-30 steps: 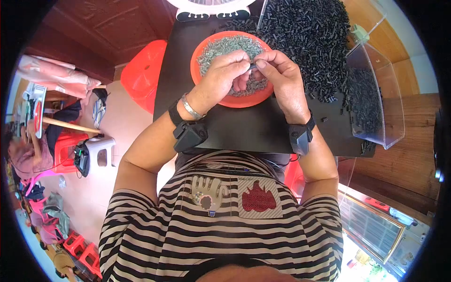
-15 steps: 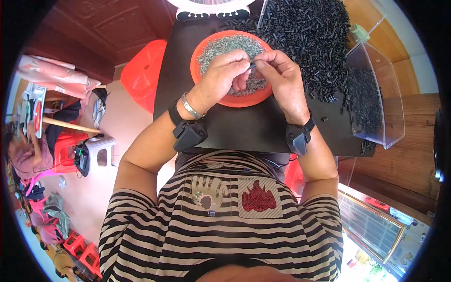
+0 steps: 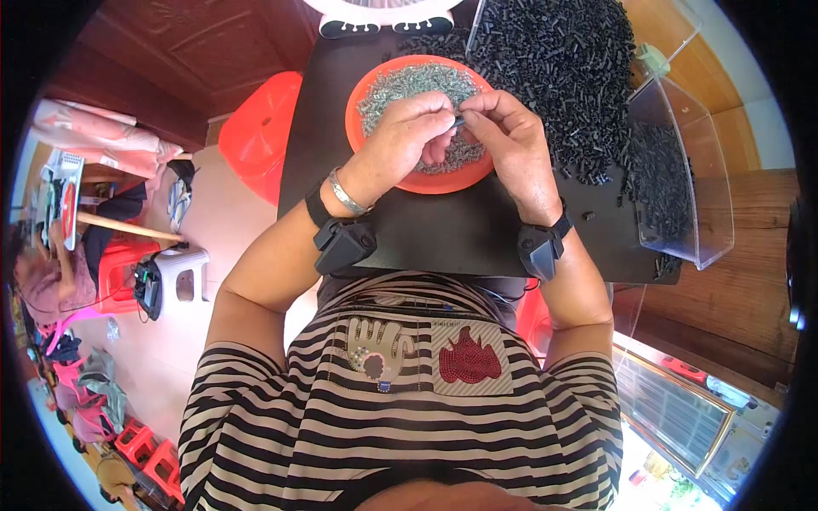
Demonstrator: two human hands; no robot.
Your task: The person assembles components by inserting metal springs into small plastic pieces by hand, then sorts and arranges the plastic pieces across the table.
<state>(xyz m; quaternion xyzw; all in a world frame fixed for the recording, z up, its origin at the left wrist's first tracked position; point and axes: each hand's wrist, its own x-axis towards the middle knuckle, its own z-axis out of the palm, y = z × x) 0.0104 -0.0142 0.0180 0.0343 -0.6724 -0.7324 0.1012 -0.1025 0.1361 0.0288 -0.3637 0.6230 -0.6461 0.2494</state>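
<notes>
My left hand (image 3: 411, 129) and my right hand (image 3: 509, 140) meet above an orange bowl (image 3: 362, 89). Between their fingertips is a small black part (image 3: 459, 121), pinched from both sides; its exact kind is too small to make out. Small silvery metal pieces (image 3: 417, 81) fill the bowl, which is partly hidden by the hands. Beyond my right hand a large heap of small black plastic parts (image 3: 554, 77) spreads over the dark table (image 3: 426, 243).
A clear plastic bin (image 3: 711, 217) holding black parts stands at the table's right edge. A few loose parts (image 3: 588, 216) lie near it. Left of the table is a red stool (image 3: 256, 132). A pink-and-white object (image 3: 388, 19) stands at the back. Another person (image 3: 68, 277) is far left.
Both hands stay in nearly the same place over the bowl, still pinching the small black part. Only slight finger movement shows.
</notes>
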